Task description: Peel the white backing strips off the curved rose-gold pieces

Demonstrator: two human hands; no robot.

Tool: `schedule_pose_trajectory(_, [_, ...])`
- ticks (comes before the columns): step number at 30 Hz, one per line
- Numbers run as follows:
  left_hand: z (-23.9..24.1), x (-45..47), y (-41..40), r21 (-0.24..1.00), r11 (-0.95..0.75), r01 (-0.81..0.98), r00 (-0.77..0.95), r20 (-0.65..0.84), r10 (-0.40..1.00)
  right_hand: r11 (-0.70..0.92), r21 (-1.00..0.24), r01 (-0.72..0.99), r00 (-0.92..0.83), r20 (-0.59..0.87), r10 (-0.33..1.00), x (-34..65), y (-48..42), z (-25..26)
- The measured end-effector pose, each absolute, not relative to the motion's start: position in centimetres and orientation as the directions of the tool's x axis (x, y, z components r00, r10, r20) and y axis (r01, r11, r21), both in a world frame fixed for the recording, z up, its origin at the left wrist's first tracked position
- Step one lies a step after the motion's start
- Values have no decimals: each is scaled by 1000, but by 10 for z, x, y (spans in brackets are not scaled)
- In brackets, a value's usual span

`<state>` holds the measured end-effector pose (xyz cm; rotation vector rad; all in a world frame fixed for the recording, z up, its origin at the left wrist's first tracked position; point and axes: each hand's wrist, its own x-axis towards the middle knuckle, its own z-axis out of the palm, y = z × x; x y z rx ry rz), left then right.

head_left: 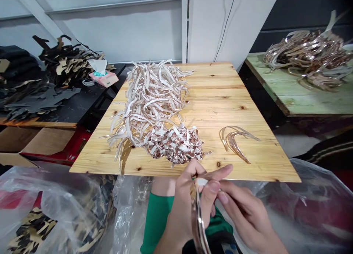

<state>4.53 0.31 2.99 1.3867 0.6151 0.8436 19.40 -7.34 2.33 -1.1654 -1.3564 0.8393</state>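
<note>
My left hand [183,200] is closed on a shiny rose-gold strip [199,224], which hangs down over the hand toward my lap. The strip's pale end shows between thumb and fingers. Close against it, my right hand [244,210] pinches with thumb and forefinger at the same end; the exact contact is partly hidden. Just beyond my hands lies a heap of small crumpled rose-gold and white scraps [175,143]. Behind that spreads a big pile of long white and rose-gold strips [154,92]. A few curved strips [235,141] lie apart on the right.
The wooden board [217,92] reaches over my knees. Plastic bags [121,213] stand beside my legs. On the left are a dark table with black cut pieces [41,99], a tissue pack [103,77] and a cardboard box [46,140]. More strips [309,55] cover a green table [292,95] at right.
</note>
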Motion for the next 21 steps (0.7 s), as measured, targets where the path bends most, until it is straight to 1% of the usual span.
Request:
schedule_pose_trajectory(3, [30,42,6,968,-236,-83,554,242,797,230,-965,125,83,241,967,194,-73,22])
schedule_pose_trajectory(5, [29,43,7,933,-356,-52,538,327,777,191,-968,160,117,211,970,193,-73,18])
schedule_pose_trajectory(7, [27,44,7,909,-416,-30,534,366,762,146,-969,199,189,184,964,192,-72,14])
schedule_pose_trajectory(9, [26,46,4,902,-431,-13,530,372,762,129,-975,179,275,176,945,190,-71,11])
schedule_pose_trajectory(11, [27,45,0,923,-383,31,512,315,799,149,-984,100,314,173,934,188,-72,10])
schedule_pose_trajectory(14, [32,41,-5,937,-316,150,497,205,843,166,-981,-97,343,124,931,184,-81,14])
schedule_pose_trajectory(17, [37,35,-6,903,-325,281,566,118,816,153,-955,-255,345,59,937,181,-96,20])
schedule_pose_trajectory(19, [38,34,-6,886,-319,337,638,34,769,131,-951,-282,304,41,952,180,-106,22])
schedule_pose_trajectory(21, [39,36,-6,876,-335,348,693,0,721,112,-953,-282,290,27,957,179,-111,24])
